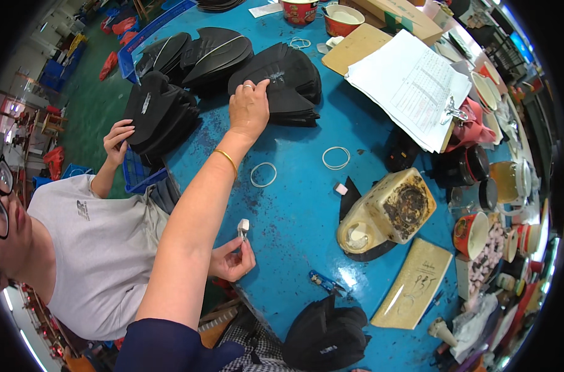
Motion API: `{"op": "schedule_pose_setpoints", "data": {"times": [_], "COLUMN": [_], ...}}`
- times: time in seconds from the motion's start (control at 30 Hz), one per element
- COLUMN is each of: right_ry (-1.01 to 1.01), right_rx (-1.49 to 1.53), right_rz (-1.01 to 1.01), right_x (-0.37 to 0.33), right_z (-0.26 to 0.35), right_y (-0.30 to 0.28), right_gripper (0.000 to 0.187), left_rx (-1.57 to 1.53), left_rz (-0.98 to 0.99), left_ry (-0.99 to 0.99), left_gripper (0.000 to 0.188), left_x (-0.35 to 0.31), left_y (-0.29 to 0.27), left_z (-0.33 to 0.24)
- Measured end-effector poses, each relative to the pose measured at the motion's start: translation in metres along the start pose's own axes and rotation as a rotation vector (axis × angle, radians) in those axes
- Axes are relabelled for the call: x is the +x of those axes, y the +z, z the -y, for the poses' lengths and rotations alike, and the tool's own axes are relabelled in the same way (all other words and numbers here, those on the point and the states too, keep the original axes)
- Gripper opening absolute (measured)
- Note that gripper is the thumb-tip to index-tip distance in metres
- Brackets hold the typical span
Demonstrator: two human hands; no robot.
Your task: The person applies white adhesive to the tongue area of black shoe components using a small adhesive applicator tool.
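My left hand, wearing a ring and a gold bangle, is at the near left end of a stack of black cut pieces. Its fingers are bent over the stack's edge, and their tips are partly hidden. A tied black stack lies beyond it, and another black stack sits to the left. At the lower edge is a smaller black stack. My right hand does not show plainly. Two white rubber bands, one a left loop and one a right loop, lie on the table.
A co-worker in a grey T-shirt sits at left; one hand touches the left stack, the other pinches a small white block. A stained beige tape dispenser-like device, blue-handled snips, clipboard papers and jars stand right.
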State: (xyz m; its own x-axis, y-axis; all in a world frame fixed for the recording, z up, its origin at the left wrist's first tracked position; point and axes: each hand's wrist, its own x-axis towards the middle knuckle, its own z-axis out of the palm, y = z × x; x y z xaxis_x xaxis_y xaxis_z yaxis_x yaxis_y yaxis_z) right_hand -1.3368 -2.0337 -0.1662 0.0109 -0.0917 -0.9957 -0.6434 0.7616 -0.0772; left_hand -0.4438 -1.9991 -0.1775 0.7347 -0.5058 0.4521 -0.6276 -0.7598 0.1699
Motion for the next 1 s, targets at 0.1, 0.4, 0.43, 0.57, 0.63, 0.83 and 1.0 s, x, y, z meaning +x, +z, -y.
{"op": "schedule_pose_setpoints", "data": {"times": [0.1,0.4,0.43,0.57,0.63,0.83,1.0], "right_ry": [0.041,-0.105,-0.135,-0.182,-0.204,-0.251,-0.286], "right_rx": [-0.093,0.135,0.124,0.048,0.05,0.032,0.061], "right_rz": [-0.06,0.107,0.099,0.078,0.078,0.117,0.105], "right_x": [-0.007,0.016,0.015,0.001,0.001,-0.003,-0.005], "right_z": [0.018,-0.003,-0.005,0.008,0.005,0.009,0.009], "right_y": [0.021,-0.002,-0.005,0.013,0.013,0.022,0.02], "right_gripper": [0.04,0.03,0.029,0.03,0.031,0.03,0.029], "left_rx": [0.005,-0.263,-0.299,-0.789,-1.06,-1.127,-1.072], "left_rz": [0.035,0.364,0.276,0.019,0.173,0.513,0.712], "left_ry": [-0.026,-0.168,-0.146,-0.045,-0.057,-0.159,-0.434], "left_gripper": [0.032,0.044,0.045,0.039,0.035,0.04,0.051], "left_x": [0.001,0.024,0.02,-0.051,-0.122,-0.361,-0.446], "left_y": [-0.004,-0.022,-0.035,-0.138,-0.173,-0.219,-0.247], "left_z": [0.004,0.005,-0.003,-0.086,-0.143,-0.179,-0.168]}}
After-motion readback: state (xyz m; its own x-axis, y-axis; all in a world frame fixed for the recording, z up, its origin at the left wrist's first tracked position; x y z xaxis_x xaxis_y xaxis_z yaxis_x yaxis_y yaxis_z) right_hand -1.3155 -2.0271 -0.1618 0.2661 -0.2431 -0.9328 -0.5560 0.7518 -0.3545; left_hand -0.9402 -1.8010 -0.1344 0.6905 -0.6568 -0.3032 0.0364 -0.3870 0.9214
